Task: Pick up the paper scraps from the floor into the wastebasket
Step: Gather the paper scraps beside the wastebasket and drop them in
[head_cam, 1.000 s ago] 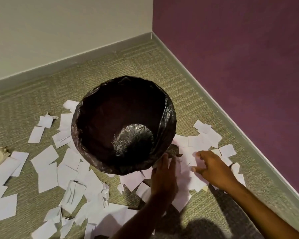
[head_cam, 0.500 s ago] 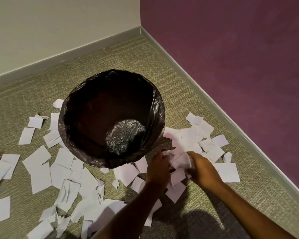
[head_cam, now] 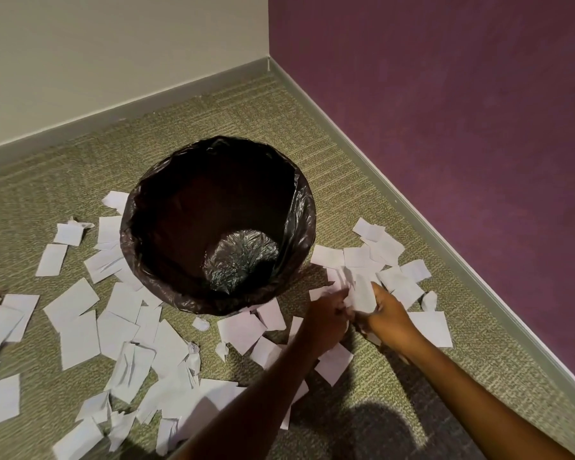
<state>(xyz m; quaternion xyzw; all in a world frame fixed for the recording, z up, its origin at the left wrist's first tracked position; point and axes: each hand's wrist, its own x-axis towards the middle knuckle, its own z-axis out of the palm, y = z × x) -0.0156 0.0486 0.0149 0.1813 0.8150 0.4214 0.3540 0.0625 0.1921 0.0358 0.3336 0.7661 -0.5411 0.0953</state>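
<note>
Two grips, left grip [head_cam: 326, 322] and right grip [head_cam: 387, 313], pinch one scrap bunch [head_cam: 361, 293] beside one wastebasket [head_cam: 307, 207]

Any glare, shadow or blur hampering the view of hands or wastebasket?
Head view: glare glints on the wastebasket liner; a dark shadow covers the carpet at the bottom edge; left hand, right hand and their paper scraps look slightly blurred.

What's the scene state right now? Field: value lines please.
left hand: grips the bunch of scraps together with the right hand
right hand: grips the same bunch, low, just right of the wastebasket
wastebasket: upright, black liner, no paper visible inside
loose scraps: scattered on the carpet around the wastebasket, most on its left
task status: first bunch gathered, not yet dropped in
</note>
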